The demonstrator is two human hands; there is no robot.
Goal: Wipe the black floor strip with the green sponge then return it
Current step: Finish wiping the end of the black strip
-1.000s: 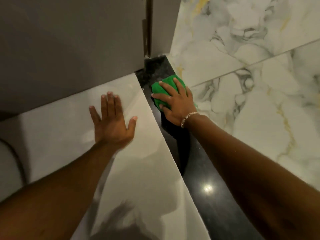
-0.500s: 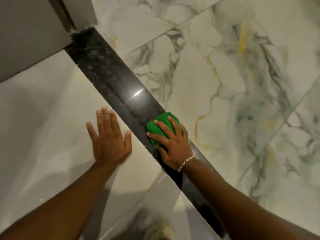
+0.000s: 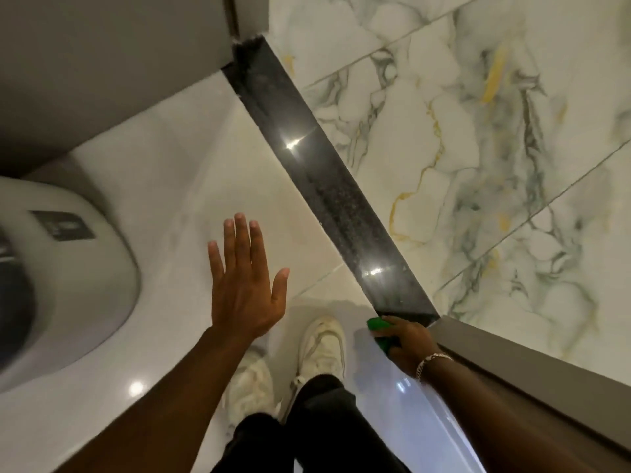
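The right hand (image 3: 408, 343) is closed over the sponge (image 3: 380, 331) at the near end of the black strip (image 3: 327, 172). The left hand (image 3: 244, 288) is spread flat on the floor (image 3: 191, 172). The sponge looks soft and light, best pressed from above with the fingers.

Floor on the left is laid in plain glossy cream tile (image 3: 191, 186); a small round light reflection is seen on it near the bottom left. Floor on the right is laid in white marble-pattern tile (image 3: 444, 138), veined in grey and yellow, with thin grout lines crossing it. A grey wall panel (image 3: 102, 63) is seen at upper left, with a narrow dark vertical gap beside it. A grey frame edge (image 3: 532, 367) runs along the lower right. A white rounded fixture (image 3: 68, 302), blurred, occupies the left edge.
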